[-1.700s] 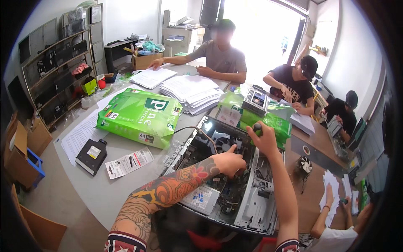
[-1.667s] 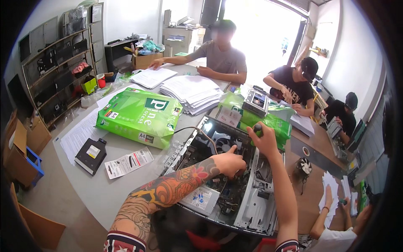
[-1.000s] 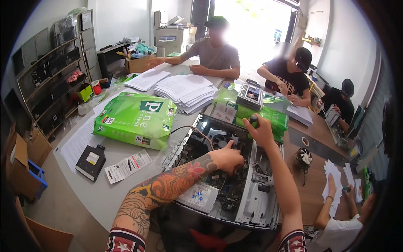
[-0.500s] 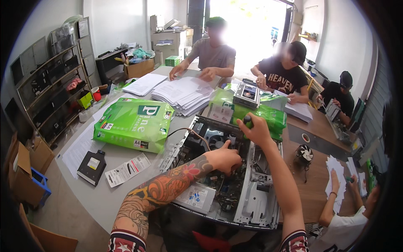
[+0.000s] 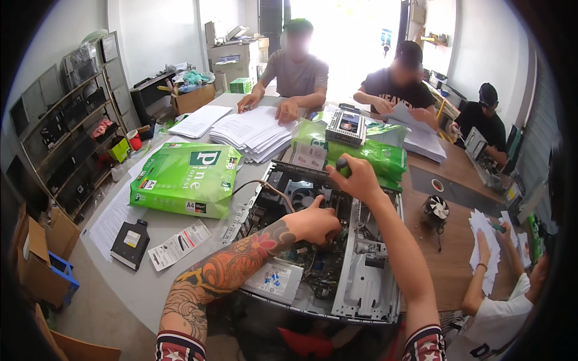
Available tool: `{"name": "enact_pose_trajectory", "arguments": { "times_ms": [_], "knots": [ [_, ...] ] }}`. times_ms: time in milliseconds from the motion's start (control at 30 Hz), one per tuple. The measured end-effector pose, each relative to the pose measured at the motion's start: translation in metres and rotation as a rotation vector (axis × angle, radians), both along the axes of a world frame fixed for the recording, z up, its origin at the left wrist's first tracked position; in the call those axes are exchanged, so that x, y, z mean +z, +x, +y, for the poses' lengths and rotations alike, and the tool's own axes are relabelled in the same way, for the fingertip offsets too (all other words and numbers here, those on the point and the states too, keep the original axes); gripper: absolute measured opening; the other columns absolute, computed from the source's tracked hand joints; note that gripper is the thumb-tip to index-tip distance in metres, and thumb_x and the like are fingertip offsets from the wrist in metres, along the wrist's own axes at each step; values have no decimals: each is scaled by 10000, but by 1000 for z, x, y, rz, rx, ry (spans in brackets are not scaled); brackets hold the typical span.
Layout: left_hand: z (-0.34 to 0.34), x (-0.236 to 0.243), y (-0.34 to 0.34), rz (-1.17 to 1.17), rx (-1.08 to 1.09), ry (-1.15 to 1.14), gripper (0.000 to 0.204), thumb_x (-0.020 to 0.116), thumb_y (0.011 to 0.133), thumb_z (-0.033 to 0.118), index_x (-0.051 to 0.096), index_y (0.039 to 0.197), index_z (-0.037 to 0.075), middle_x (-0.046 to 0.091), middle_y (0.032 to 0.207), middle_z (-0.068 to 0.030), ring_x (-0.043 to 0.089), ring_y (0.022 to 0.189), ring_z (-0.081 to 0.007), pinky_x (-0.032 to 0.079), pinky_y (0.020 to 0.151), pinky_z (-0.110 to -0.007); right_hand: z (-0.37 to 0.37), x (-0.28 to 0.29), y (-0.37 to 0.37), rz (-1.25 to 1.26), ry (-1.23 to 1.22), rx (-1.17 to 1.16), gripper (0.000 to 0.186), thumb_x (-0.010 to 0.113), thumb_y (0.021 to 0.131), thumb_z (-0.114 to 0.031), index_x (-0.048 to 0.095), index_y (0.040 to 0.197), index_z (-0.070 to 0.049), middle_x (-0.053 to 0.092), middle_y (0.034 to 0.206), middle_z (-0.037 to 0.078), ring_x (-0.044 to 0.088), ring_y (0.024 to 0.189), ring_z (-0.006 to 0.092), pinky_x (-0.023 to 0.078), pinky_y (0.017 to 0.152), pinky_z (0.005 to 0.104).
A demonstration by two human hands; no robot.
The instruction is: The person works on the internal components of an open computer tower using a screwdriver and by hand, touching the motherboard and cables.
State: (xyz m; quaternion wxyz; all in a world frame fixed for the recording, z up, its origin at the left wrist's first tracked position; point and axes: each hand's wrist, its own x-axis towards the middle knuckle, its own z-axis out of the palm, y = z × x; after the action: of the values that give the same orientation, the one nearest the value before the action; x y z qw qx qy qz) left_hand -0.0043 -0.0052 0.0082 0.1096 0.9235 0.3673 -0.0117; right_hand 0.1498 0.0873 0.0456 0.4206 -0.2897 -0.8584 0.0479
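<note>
An opened desktop computer case (image 5: 370, 289) lies at the table's near edge, its inside showing. My left hand (image 5: 314, 224) reaches down into it beside the cooling fan (image 5: 304, 198). One finger stretches toward the fan; the others curl down, and what they grip, if anything, is hidden. My right hand (image 5: 363, 180) is closed round a screwdriver (image 5: 343, 166) with a dark green handle, over the far part of the case. Its tip cannot be seen. A brown cable (image 5: 274, 189) loops over the case's left side. A silver power supply (image 5: 274, 280) sits under my left forearm.
Left of the case lie a green paper pack (image 5: 183, 178), a black optical drive (image 5: 129, 243) and a blister card (image 5: 179, 245). A metal drive unit (image 5: 346, 125) rests on another green pack (image 5: 385, 159) beyond. A loose fan (image 5: 436, 209) stands right. Several people work around the table.
My right hand and the screwdriver have shifted slightly left, along with the whole view. My left hand stays inside the case. The co-worker at the far right of centre has lifted some paper.
</note>
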Motion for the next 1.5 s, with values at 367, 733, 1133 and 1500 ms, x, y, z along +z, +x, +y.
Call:
{"name": "enact_pose_trajectory", "arguments": {
  "times_ms": [367, 733, 1133, 1500],
  "knots": [
    [-2, 8, -1, 17, -12, -8, 151, 751, 741, 188, 671, 862, 144, 682, 935, 13, 578, 1140, -203, 184, 1111, -686, 7, 0, 8, 86, 11, -26, 374, 743, 876, -345, 604, 804, -5, 608, 665, 206, 619, 640, 399, 491, 608, 431],
    [-3, 7, -1, -15, -26, -35, 148, 754, 750, 187, 670, 866, 151, 674, 936, 20, 581, 1129, -196, 180, 1110, -686, 10, -2, 10, 22, -62, -39, 454, 717, 871, -436, 665, 918, 13, 683, 761, 226, 678, 754, 424, 539, 694, 471],
    [-5, 10, -2, 22, -33, 29, 192, 771, 753, 190, 668, 909, 147, 670, 950, 23, 579, 1119, -198, 186, 1134, -644, 8, -6, 7, 44, 2, -36, 441, 690, 879, -429, 659, 882, 11, 672, 729, 224, 672, 724, 427, 536, 688, 482],
    [-8, 10, 1, -11, -6, 52, 224, 754, 757, 170, 665, 959, 134, 662, 931, 8, 587, 1115, -206, 199, 1145, -636, 3, -4, 8, 50, 50, -13, 369, 712, 886, -385, 642, 813, -30, 667, 707, 191, 657, 651, 381, 516, 626, 442]
  ]
}}
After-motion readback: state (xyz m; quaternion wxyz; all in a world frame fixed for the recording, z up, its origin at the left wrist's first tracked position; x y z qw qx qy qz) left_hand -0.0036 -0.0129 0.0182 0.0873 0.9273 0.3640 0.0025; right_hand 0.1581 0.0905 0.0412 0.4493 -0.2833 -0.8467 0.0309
